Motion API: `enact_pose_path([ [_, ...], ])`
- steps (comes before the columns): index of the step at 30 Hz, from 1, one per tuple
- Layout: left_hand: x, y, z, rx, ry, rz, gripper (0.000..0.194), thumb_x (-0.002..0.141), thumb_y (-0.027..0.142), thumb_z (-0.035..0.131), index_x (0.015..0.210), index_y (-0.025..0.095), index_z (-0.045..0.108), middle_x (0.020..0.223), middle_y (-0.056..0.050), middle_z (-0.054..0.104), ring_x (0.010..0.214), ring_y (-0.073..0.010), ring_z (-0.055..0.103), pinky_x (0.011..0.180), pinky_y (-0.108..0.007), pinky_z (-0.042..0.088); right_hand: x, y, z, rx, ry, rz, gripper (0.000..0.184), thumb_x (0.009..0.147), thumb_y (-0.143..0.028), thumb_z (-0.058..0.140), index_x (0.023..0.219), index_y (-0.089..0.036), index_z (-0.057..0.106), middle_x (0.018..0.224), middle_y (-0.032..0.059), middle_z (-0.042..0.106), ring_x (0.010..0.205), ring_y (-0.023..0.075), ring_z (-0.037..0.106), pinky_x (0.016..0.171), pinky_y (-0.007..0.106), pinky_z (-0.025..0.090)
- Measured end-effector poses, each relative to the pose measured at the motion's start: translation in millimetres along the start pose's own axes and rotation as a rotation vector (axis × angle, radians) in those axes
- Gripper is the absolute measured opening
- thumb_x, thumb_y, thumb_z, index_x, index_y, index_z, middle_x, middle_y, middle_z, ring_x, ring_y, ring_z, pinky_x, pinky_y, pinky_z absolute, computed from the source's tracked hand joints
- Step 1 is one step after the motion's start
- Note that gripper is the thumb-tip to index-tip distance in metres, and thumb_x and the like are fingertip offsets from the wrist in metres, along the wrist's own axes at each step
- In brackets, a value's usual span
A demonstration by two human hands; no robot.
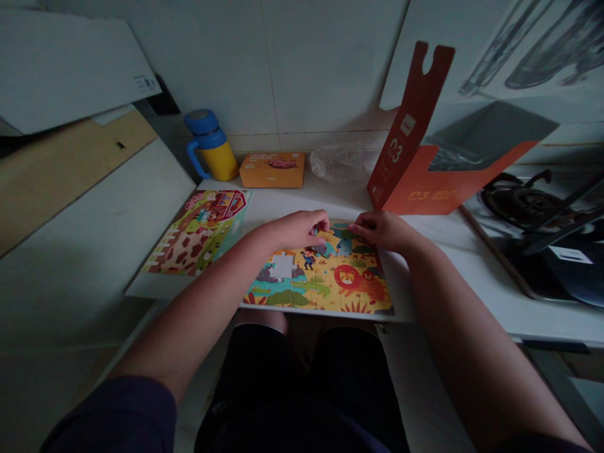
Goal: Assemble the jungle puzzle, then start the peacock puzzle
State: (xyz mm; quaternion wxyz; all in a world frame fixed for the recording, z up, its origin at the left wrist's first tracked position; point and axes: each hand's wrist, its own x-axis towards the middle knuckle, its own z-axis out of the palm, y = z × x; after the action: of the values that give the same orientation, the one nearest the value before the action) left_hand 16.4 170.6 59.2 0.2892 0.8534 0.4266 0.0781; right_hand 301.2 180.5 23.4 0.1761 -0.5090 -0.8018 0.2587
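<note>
The table (441, 270) runs under both hands, and its front edge lies on the near side of them. Beyond the right hand stands the red box (419, 182), lid up; a careless outward swing of that hand could knock it. Beneath both hands is the puzzle (346, 292), its near side almost at the table's edge, so a hard pull toward the body could send its lower row over. Left of the left hand, past the forearm, lies the farm puzzle (189, 236); a dropped elbow might shift it.

The right hand (384, 229) rests at the puzzle's far right corner, fingers and thumb close together; whether it grips anything I cannot tell. Sideways pressure there could open the seams. The left hand (302, 228) has thumb and fingers pinched on a piece (331, 240), just off its fingertips over the puzzle. Pressed down at a slant or turned wrongly, the piece could bend its tabs or lift its neighbours. Nearer the body, below the left hand, is the gap (283, 267); a dragging wrist could loosen its borders.
</note>
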Motion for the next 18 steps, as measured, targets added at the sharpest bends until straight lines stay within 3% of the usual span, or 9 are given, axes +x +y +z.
enact_pose_path([
  [2,-12,0,0.8,-0.124,0.051,-0.013,0.023,0.092,0.026,0.072,0.113,0.024,0.064,0.098,-0.002,0.072,0.086,-0.0180,0.066,0.077,-0.031,0.051,0,0,0,-0.011,-0.002,0.006,0.054,0.093,-0.072,0.058,0.076,-0.022,0.066,0.062,0.0031,0.063,0.056,0.0161,0.048,0.057,0.033,0.031],
  [7,-61,-7,-2.3,-0.358,0.112,-0.039,0.043,0.097,0.029,0.068,0.139,0.029,0.062,0.105,-0.003,0.073,0.089,-0.0167,0.068,0.078,-0.030,0.055,0,3,2,-0.030,0.002,0.005,0.053,0.093,-0.072,0.058,0.077,-0.022,0.066,0.065,0.0036,0.066,0.058,0.0169,0.052,0.058,0.033,0.033],
  [13,-118,-26,10.0,-0.367,0.157,-0.144,0.032,0.098,0.031,0.066,0.130,0.028,0.070,0.108,-0.004,0.074,0.098,-0.0190,0.071,0.087,-0.035,0.059,0,5,3,-0.053,-0.018,0.015,0.054,0.094,-0.074,0.058,0.079,-0.023,0.067,0.065,0.0035,0.066,0.059,0.0174,0.053,0.057,0.033,0.034],
  [18,-137,-25,23.7,-0.307,0.224,-0.201,0.033,0.100,0.027,0.064,0.132,0.030,0.070,0.111,-0.003,0.076,0.089,-0.0170,0.070,0.080,-0.032,0.059,2,12,7,-0.081,-0.010,-0.004,0.057,0.094,-0.077,0.058,0.083,-0.023,0.070,0.068,0.0045,0.068,0.060,0.0175,0.054,0.058,0.034,0.035],
])
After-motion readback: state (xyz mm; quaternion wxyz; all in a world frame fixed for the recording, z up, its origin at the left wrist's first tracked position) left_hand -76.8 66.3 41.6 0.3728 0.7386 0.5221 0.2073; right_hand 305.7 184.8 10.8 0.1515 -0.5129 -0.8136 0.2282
